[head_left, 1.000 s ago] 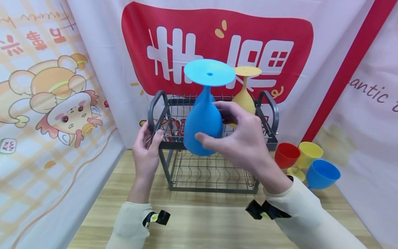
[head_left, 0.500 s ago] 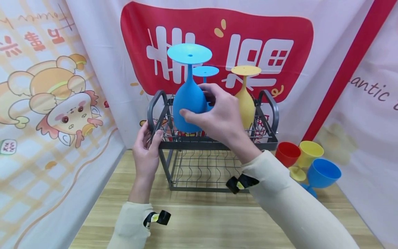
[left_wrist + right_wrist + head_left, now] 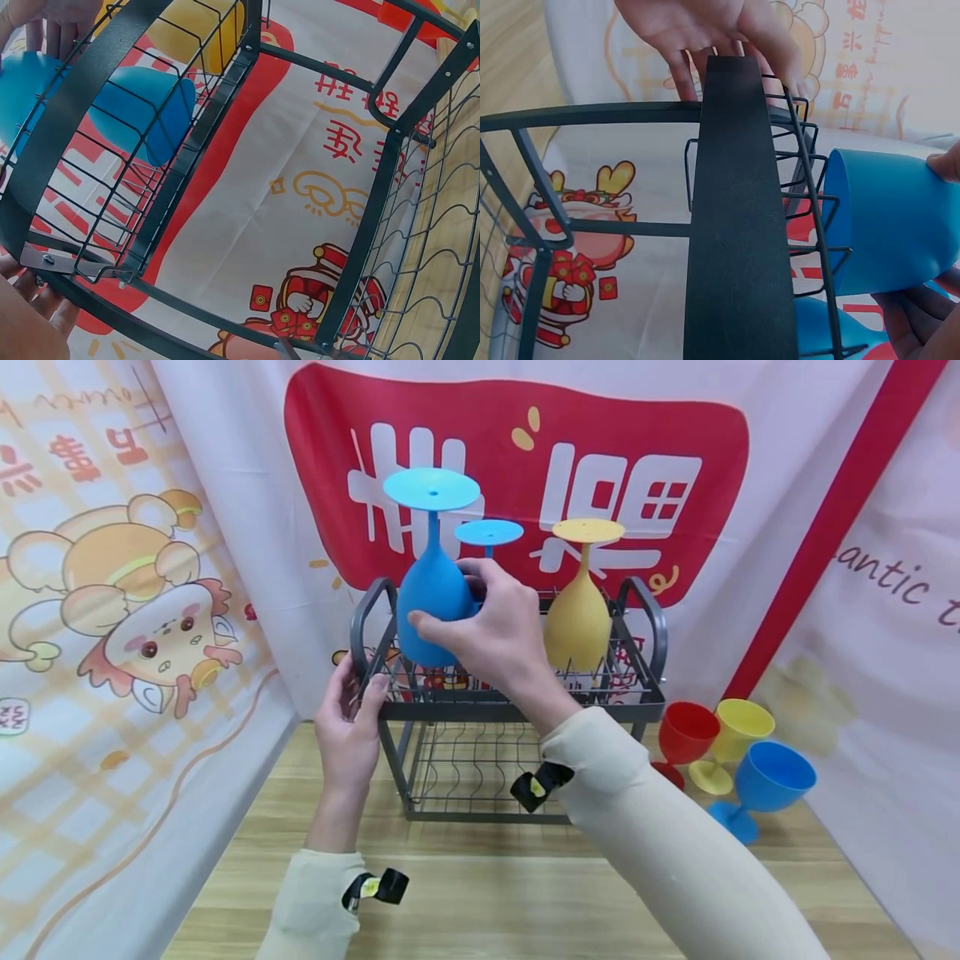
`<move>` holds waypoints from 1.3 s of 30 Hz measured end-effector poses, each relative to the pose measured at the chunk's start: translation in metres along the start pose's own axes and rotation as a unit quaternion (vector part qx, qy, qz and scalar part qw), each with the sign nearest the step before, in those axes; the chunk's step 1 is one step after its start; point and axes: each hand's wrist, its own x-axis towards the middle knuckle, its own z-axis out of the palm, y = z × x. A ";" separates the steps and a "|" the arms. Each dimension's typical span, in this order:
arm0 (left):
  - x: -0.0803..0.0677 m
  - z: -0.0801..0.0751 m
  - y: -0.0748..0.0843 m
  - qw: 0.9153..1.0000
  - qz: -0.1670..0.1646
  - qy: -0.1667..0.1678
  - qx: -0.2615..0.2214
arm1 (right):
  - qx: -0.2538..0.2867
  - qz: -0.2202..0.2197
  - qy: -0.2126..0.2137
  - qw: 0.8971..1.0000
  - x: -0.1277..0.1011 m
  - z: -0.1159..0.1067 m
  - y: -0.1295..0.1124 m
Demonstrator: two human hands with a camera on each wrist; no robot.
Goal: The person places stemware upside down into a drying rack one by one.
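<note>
**Blue goblet held upside down over the rack's upper left corner**

Biggest thing first: the printed backdrop (image 3: 517, 460) fills the top of the head view, red panel at centre, cartoon animals down the left side. Below it, the wooden bench (image 3: 480, 885) runs across the bottom of the frame.

Centre frame stands the dark wire dish rack (image 3: 510, 702), two tiers, looped handles at each end. The left hand (image 3: 348, 735) wraps its fingers round the rack's left handle post, likely to keep the frame from sliding while a glass meets the wires.

Up on the top tier, a yellow goblet (image 3: 579, 618) sits inverted, foot up, rim on the wires. Behind the action a second blue goblet (image 3: 488, 533) shows only its round foot.

Now the main event: the right hand (image 3: 491, 635) grasps the blue goblet (image 3: 429, 602) round its bowl, thumb in front, fingers behind, mouth down, foot in the air. It hovers at the upper left of the rack; the right wrist view shows its rim beside the wire prongs, and contact I cannot tell.

At lower right, three upright goblets wait on the bench: red (image 3: 688, 733), yellow (image 3: 742, 727), blue (image 3: 772, 778).
</note>
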 end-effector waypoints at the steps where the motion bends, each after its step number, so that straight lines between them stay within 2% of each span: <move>1: 0.000 0.000 0.000 1.000 0.000 0.000 0.000 | -0.002 0.000 0.001 1.000 0.001 0.002 0.000; 17: -0.001 -0.001 -0.001 1.000 0.003 0.000 0.003 | -0.019 0.015 0.008 1.000 0.015 0.028 0.003; 23: -0.001 0.000 -0.001 1.000 0.003 0.004 0.003 | -0.043 0.022 0.010 0.999 0.021 0.035 0.003; 31: -0.001 0.002 -0.001 1.000 0.002 0.003 -0.006 | -0.063 0.043 0.022 0.997 0.021 0.037 0.008; 39: -0.001 0.001 -0.001 1.000 0.005 0.006 -0.004 | -0.085 0.077 0.006 0.993 0.020 0.043 0.008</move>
